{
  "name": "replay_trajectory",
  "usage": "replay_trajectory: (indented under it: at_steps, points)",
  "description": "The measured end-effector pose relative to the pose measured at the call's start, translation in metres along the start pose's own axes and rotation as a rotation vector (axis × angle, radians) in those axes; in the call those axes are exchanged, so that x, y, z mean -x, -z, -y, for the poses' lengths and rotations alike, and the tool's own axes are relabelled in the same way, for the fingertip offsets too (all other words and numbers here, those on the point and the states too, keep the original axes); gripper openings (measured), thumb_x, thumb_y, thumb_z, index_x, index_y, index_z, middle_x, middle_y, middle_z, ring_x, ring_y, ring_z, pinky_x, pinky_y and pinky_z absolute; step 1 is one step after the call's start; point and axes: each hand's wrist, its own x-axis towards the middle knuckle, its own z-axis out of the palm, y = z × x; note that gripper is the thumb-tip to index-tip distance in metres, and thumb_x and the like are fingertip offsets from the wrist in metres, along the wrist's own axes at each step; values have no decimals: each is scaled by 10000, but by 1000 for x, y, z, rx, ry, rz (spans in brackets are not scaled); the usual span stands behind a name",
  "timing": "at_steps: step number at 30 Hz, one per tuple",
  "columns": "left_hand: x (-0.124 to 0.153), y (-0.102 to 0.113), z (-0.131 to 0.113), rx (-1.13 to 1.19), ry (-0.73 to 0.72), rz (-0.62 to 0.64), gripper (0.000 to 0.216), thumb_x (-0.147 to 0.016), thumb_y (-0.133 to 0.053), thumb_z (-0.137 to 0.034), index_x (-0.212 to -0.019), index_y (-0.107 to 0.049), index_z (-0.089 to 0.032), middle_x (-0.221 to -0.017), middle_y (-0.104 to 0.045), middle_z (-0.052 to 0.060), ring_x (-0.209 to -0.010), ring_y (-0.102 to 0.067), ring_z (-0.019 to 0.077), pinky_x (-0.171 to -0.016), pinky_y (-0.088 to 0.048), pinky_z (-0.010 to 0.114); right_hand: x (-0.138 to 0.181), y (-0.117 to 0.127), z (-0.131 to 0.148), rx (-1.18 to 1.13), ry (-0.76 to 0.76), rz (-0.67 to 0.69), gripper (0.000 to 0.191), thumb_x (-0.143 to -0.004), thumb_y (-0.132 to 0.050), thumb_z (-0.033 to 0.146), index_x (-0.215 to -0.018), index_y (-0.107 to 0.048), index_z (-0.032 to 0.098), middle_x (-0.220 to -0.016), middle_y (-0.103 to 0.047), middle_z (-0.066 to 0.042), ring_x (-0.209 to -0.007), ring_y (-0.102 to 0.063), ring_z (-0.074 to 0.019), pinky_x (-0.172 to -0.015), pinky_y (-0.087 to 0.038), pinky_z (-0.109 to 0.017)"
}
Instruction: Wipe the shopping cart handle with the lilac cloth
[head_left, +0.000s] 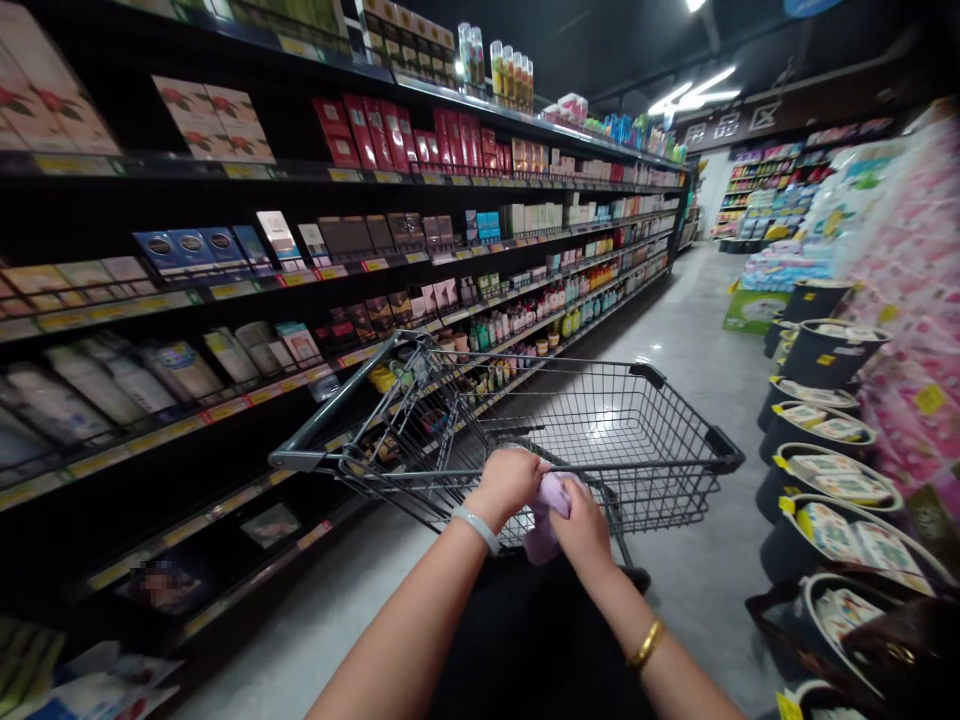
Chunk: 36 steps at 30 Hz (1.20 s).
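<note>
A black wire shopping cart stands in a shop aisle in front of me, its basket empty. My left hand is curled round the cart's near handle bar; a pale bangle sits on that wrist. My right hand is closed on a small lilac cloth or pouch pressed against the same bar. A gold bangle is on the right wrist. The two hands touch each other at the handle.
Long dark shelves of boxed and bottled goods run along the left. On the right, black round bins with packets line the aisle beside pink wrapped packs. The grey floor runs ahead to more shelves.
</note>
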Motion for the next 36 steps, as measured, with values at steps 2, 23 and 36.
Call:
replay_trajectory:
  at_steps: [2, 23, 36]
  points:
    - [9, 3, 7, -25, 27, -18, 463, -988, -369, -468, -887, -737, -205, -926, -739, 96, -919, -671, 231, -851, -439, 355, 8, -15, -22, 58, -47, 94, 351, -752, -508, 241, -1079, -634, 232, -1104, -652, -74, -939, -613, -224, -778, -440, -305]
    - [68, 19, 86, -149, 289, -34, 584, -1001, -267, -524, -865, -717, -176, -906, -739, 120, -886, -680, 238, -760, -417, 317, -1, -44, 92, 206, 621, -54, 441, -728, -594, 111, -1149, -637, 236, -1280, -502, -117, -1200, -437, -283, -1068, -352, -452]
    - [101, 25, 129, -176, 231, -139, 382, -986, -408, -409, -821, -679, -195, -801, -710, 86, -831, -654, 240, -825, -394, 374, -36, 12, 89, 112, 138, -188, 317, -777, -500, 102, -1033, -647, 217, -1097, -523, -70, -871, -519, -184, -706, -385, -274]
